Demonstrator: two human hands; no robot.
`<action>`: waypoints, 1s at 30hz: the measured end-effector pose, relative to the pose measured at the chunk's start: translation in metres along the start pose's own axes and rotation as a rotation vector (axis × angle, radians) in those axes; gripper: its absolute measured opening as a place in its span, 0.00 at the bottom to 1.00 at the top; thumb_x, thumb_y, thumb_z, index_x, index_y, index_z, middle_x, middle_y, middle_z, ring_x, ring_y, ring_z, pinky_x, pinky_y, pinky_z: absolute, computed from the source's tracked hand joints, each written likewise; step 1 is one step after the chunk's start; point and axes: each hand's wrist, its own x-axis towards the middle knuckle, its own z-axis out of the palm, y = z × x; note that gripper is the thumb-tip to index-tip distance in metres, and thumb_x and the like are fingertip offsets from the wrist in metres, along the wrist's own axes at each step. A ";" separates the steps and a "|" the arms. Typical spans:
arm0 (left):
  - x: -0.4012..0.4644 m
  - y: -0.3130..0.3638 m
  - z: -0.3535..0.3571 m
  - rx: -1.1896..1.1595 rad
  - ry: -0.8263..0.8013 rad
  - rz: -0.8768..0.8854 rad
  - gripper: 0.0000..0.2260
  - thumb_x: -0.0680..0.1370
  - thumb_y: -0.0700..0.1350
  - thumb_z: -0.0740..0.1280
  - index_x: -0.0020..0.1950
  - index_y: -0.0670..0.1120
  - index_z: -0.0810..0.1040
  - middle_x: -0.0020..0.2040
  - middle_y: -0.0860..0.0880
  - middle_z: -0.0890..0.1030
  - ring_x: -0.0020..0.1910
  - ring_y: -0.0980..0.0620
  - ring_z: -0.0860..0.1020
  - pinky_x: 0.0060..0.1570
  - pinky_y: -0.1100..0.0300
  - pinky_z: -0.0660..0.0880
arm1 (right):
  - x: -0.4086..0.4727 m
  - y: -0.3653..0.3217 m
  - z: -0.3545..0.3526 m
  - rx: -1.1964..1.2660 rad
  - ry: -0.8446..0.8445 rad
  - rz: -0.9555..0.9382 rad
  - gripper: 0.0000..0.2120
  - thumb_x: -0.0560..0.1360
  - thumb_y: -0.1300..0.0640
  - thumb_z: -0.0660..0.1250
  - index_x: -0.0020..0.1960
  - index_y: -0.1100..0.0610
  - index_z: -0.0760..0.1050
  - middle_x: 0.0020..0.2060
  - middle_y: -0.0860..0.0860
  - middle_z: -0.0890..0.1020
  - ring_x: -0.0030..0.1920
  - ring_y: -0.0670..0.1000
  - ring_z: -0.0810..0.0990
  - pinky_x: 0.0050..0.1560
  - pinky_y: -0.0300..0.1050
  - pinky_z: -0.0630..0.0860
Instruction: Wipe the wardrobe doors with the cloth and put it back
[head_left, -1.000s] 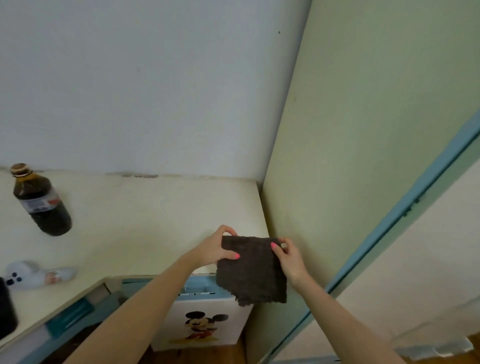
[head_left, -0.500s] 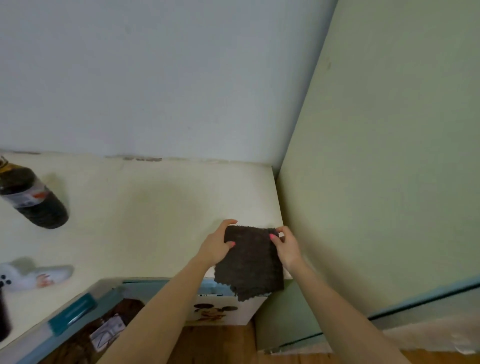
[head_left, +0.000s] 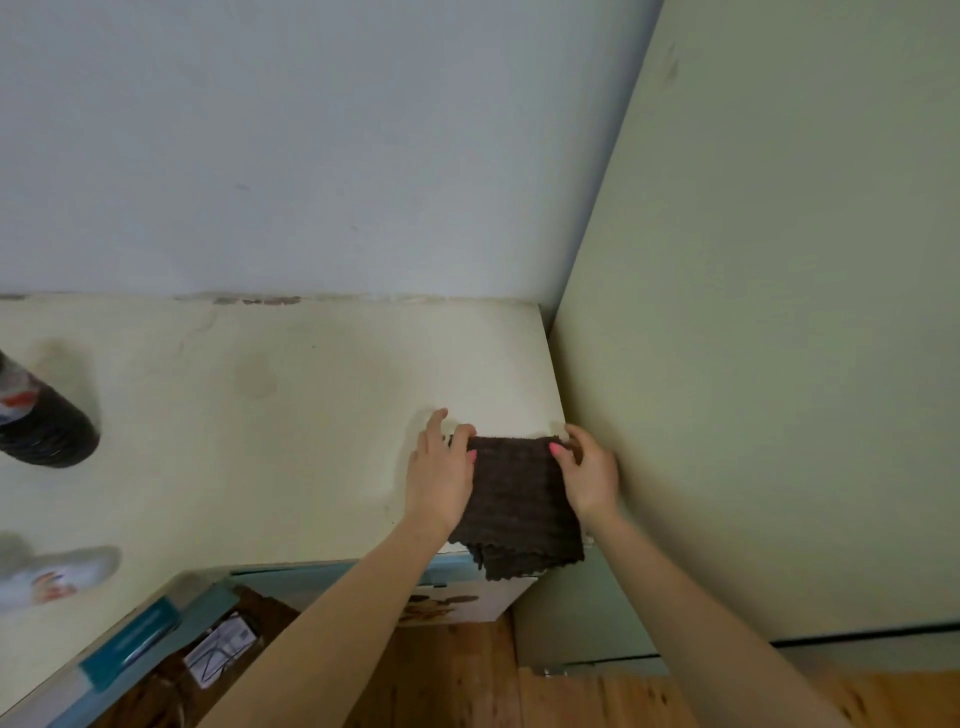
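Both hands, left hand (head_left: 440, 475) and right hand (head_left: 589, 475), are pinching the folded cloth (head_left: 517, 506) onto the tabletop (head_left: 260, 415) beside the wardrobe (head_left: 769, 364); wiping looks finished, only releasing remains.

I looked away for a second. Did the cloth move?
Yes. The cloth went down and forward toward the tabletop's right corner, beside the wardrobe.

a home bedroom: pale green wardrobe (head_left: 779, 364), cartoon-decorated cabinet (head_left: 311, 415), wooden floor (head_left: 467, 675).

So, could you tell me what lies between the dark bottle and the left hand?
In the head view, only bare cream desktop separates the bottle from the left hand.
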 end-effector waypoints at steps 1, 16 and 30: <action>-0.001 0.002 -0.001 0.057 0.021 0.056 0.14 0.82 0.49 0.57 0.67 0.48 0.70 0.75 0.43 0.60 0.66 0.47 0.69 0.65 0.53 0.69 | -0.003 -0.002 -0.001 -0.106 0.026 -0.078 0.20 0.79 0.52 0.62 0.70 0.56 0.69 0.64 0.56 0.76 0.65 0.57 0.70 0.68 0.51 0.66; -0.027 0.017 0.026 0.514 -0.402 0.151 0.30 0.80 0.62 0.39 0.77 0.49 0.37 0.78 0.48 0.39 0.77 0.47 0.39 0.67 0.34 0.30 | -0.025 -0.006 0.014 -0.869 -0.518 -0.379 0.26 0.83 0.46 0.43 0.77 0.48 0.36 0.78 0.48 0.43 0.77 0.50 0.42 0.71 0.68 0.38; -0.022 0.019 0.010 0.208 -0.454 0.071 0.30 0.79 0.58 0.54 0.78 0.53 0.46 0.79 0.49 0.45 0.77 0.49 0.42 0.68 0.32 0.37 | -0.033 -0.009 0.024 -0.756 -0.352 -0.323 0.29 0.82 0.47 0.52 0.77 0.46 0.41 0.78 0.49 0.48 0.77 0.53 0.43 0.71 0.70 0.46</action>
